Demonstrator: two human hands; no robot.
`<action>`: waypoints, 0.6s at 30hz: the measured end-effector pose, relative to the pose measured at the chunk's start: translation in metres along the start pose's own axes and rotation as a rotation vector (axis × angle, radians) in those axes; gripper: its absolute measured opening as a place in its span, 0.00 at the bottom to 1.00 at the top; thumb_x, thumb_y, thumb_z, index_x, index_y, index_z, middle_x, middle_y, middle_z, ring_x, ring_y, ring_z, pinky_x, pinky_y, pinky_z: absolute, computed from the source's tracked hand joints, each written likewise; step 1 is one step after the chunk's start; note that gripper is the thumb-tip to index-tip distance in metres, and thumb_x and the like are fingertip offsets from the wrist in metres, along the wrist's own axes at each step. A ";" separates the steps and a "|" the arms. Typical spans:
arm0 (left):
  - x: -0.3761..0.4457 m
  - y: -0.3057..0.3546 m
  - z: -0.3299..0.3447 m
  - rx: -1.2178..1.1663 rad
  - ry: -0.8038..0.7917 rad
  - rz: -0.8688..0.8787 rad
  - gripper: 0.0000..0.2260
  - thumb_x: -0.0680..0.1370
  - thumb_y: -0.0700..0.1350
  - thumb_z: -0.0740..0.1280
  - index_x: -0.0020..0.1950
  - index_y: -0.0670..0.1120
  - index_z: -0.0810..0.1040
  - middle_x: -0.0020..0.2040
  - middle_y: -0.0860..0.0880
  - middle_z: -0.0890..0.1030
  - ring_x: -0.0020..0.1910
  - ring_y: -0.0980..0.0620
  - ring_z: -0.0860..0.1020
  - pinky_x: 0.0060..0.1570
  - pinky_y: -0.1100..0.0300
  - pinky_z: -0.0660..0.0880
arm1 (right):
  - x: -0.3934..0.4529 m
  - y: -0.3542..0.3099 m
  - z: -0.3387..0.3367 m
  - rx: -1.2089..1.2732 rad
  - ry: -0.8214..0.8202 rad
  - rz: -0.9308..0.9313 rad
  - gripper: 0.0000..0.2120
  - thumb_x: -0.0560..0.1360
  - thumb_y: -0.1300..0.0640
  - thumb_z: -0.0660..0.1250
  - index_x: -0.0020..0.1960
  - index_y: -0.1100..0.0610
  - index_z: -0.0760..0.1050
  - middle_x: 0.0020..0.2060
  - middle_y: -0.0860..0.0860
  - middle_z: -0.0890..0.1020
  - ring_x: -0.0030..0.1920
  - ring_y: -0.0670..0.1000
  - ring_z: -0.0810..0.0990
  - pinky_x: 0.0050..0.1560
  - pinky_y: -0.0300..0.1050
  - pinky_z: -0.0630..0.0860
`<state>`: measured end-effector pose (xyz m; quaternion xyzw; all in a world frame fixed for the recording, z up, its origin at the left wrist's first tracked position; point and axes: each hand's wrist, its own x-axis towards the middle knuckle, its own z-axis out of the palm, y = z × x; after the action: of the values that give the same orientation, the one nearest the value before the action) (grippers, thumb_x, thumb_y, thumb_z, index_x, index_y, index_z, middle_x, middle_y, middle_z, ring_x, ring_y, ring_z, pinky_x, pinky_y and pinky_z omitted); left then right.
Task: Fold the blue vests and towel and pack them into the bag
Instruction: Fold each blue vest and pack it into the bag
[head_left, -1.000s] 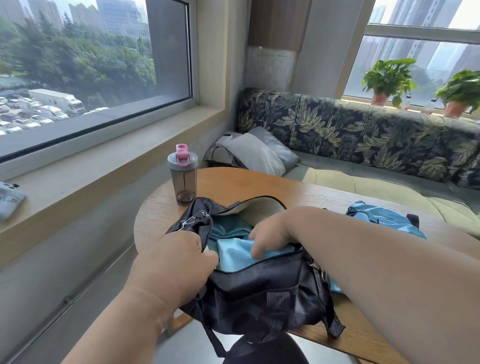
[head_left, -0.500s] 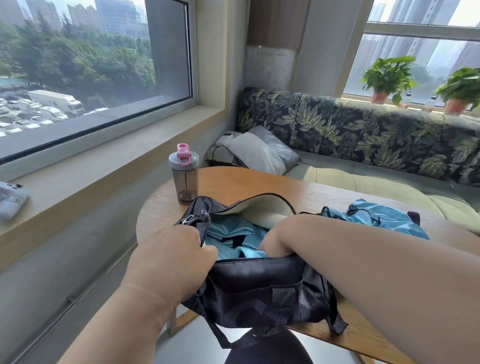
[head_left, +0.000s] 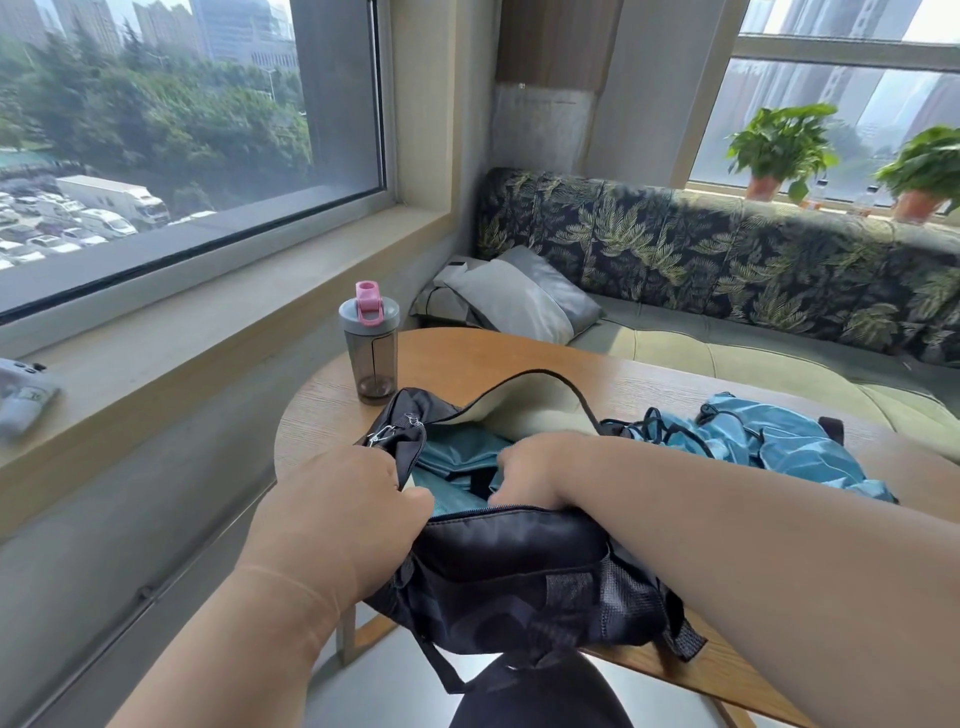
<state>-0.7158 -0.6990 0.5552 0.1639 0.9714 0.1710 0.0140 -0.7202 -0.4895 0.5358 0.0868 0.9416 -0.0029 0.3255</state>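
A black nylon bag (head_left: 509, 566) with mesh side pockets and webbing straps sits at the near edge of the rounded wooden tabletop (head_left: 467, 358), its zippered mouth gaping and its pale-lined flap thrown back. The left hand (head_left: 343, 519) has its grip closed around the bag's left rim beside the metal zipper pulls, fingers curled over the dark fabric. The right hand (head_left: 535, 475) is plunged into the opening with knuckles bent; its fingertips are hidden below the rim, so what its grip holds cannot be told. Inside lies matte teal cloth (head_left: 452, 467), probably the towel. A glossy, crumpled light-blue vest (head_left: 769, 447) lies on the tabletop just right of the bag, partly behind the right forearm. A smoky translucent shaker bottle (head_left: 370, 349) with a grey lid and pink cap stands upright beyond the bag.

Compared with a second ago, the shiny light-blue fabric that showed under the right hand has sunk out of sight, the hand has gone deeper, and the flap has fallen open wider.
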 end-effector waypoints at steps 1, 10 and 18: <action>0.000 0.000 0.000 0.002 -0.006 -0.002 0.14 0.77 0.54 0.64 0.37 0.46 0.71 0.35 0.49 0.77 0.35 0.50 0.74 0.33 0.57 0.66 | 0.001 -0.002 0.002 0.035 0.047 -0.028 0.21 0.81 0.43 0.60 0.69 0.54 0.74 0.65 0.52 0.79 0.60 0.57 0.77 0.56 0.49 0.72; -0.002 -0.001 0.001 0.028 -0.029 -0.004 0.15 0.77 0.55 0.63 0.37 0.46 0.71 0.35 0.49 0.77 0.35 0.51 0.74 0.33 0.56 0.65 | 0.041 -0.017 0.023 -0.030 0.090 -0.020 0.12 0.81 0.53 0.64 0.40 0.54 0.72 0.38 0.50 0.74 0.47 0.58 0.74 0.53 0.51 0.69; 0.001 0.001 0.004 0.019 -0.027 -0.006 0.14 0.77 0.54 0.63 0.36 0.46 0.70 0.35 0.50 0.76 0.34 0.51 0.72 0.32 0.57 0.64 | 0.050 -0.023 0.028 0.074 0.171 -0.055 0.10 0.83 0.49 0.62 0.56 0.55 0.74 0.60 0.56 0.81 0.60 0.59 0.79 0.60 0.52 0.76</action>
<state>-0.7161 -0.6967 0.5522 0.1633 0.9733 0.1593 0.0261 -0.7457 -0.5058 0.4818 0.0727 0.9672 -0.0394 0.2401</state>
